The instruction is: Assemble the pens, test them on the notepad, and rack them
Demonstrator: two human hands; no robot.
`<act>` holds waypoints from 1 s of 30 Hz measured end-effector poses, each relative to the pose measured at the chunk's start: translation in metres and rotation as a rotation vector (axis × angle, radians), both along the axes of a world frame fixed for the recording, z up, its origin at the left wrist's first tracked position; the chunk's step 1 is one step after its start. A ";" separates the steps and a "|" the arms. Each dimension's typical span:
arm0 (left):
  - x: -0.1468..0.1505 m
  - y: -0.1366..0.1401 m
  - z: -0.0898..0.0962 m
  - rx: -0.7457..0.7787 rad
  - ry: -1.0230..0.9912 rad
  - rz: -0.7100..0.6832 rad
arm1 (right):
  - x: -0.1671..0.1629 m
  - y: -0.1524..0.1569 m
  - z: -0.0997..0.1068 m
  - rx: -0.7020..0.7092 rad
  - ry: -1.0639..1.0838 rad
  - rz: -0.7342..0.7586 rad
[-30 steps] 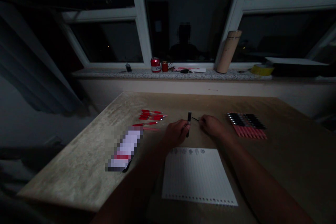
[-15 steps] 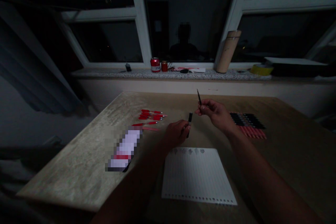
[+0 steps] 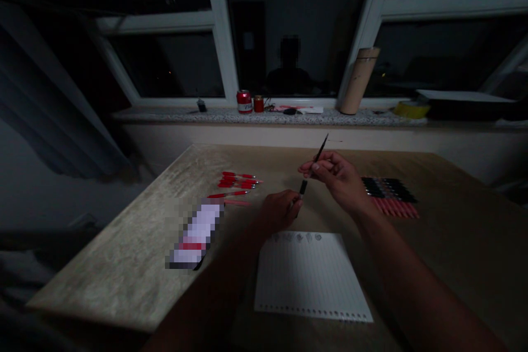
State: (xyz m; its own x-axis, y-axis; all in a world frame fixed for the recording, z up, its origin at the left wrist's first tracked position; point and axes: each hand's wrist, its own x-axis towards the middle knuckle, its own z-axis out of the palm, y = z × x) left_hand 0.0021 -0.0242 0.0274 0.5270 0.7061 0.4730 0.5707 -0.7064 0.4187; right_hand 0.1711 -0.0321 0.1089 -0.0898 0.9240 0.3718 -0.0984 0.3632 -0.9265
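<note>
My left hand (image 3: 282, 210) is closed around a black pen barrel (image 3: 303, 188), which points up and slightly right above the table. Between the thumb and fingers of my right hand (image 3: 333, 171) is a slim dark pen refill (image 3: 322, 147), its pointed tip up and leaning right. The refill's lower end comes down close to the top of the barrel; whether they touch I cannot tell. Below both hands lies a sheet of lined paper (image 3: 309, 275) with small pen scribbles along its far edge.
Several red pens (image 3: 237, 182) lie on the left, beside a blurred phone (image 3: 198, 234). Rows of black pens (image 3: 390, 189) and pink-red pens (image 3: 396, 207) lie on the right. On the windowsill stand a red can (image 3: 244, 102), a tan flask (image 3: 359, 82) and yellow tape (image 3: 411, 110).
My right hand has turned and shifted slightly, so the refill now leans right instead of left, its lower end nearer the barrel. The barrel in my left hand has tilted a little right.
</note>
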 end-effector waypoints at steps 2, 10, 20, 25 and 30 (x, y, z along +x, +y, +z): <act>0.000 0.000 0.000 0.008 -0.002 -0.005 | -0.001 0.001 -0.001 -0.010 -0.005 0.002; -0.001 0.000 0.000 -0.003 -0.005 -0.016 | -0.002 0.000 -0.001 -0.043 -0.040 0.000; 0.000 0.001 -0.001 0.002 -0.020 0.003 | -0.001 0.001 -0.005 -0.075 -0.087 0.016; -0.001 0.002 -0.004 0.008 -0.055 0.001 | -0.001 0.003 -0.009 -0.079 -0.158 0.020; -0.002 0.002 -0.003 0.004 -0.050 -0.002 | 0.001 0.006 -0.015 -0.045 -0.255 -0.029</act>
State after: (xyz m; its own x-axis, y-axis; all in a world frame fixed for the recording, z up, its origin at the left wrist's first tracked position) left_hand 0.0003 -0.0226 0.0245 0.5039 0.7035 0.5011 0.5481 -0.7088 0.4441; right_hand 0.1719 -0.0261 0.0937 -0.1486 0.9427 0.2986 0.1507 0.3201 -0.9353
